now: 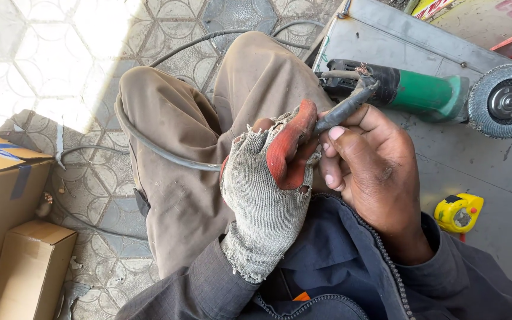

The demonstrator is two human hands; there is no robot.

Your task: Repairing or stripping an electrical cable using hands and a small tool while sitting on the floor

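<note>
One green angle grinder (428, 92) lies on the grey counter (475, 166) at far right, one yellow tape measure (458, 212) nearer, two cardboard boxes (7, 195) on the floor at left. One grey cable (345, 109) runs from the grinder into both hands: the gloved left hand (271, 178) and bare right hand (365, 163) have fingers closed on it, touching
</note>
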